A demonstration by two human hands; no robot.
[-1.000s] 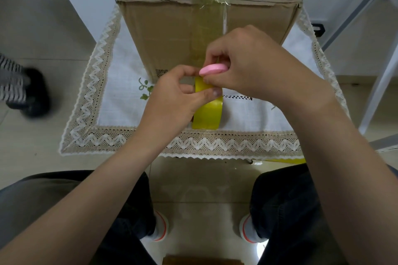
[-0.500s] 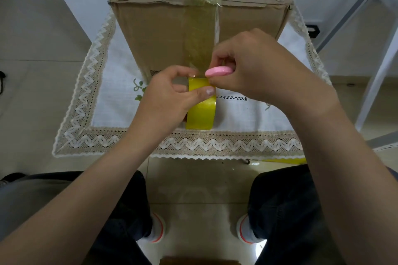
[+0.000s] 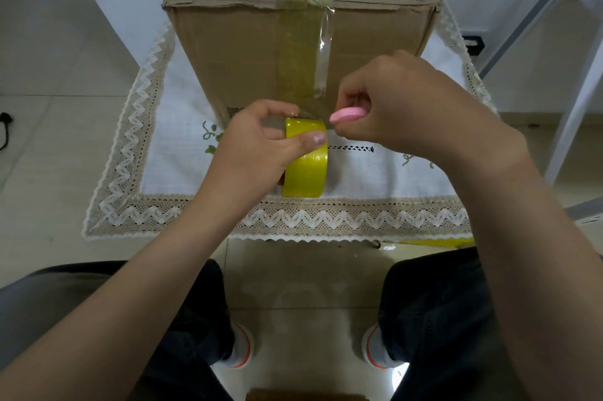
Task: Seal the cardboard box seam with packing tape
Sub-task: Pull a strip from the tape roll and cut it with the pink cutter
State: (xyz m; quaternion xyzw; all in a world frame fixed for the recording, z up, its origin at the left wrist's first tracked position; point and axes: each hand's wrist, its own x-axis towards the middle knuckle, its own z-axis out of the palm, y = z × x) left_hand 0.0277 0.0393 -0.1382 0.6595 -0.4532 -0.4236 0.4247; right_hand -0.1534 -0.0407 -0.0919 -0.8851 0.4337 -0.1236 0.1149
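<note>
Head view: cutting step looks in hand. Left hand (image 3: 257, 146) grips the yellow roll of packing tape (image 3: 305, 160), thumb across its top, holding it just below the tall brown cardboard box (image 3: 303, 41). Right hand (image 3: 401, 107), just right of the roll, is closed on a small pink plastic cutter (image 3: 348, 114) near the short stretch of tape between roll and box. Next move likely needs that stretch taut and sliced, then the end pressed down. Translucent yellowish strip (image 3: 295, 54) runs down the box front above both hands, slightly wrinkled at its right edge.
</note>
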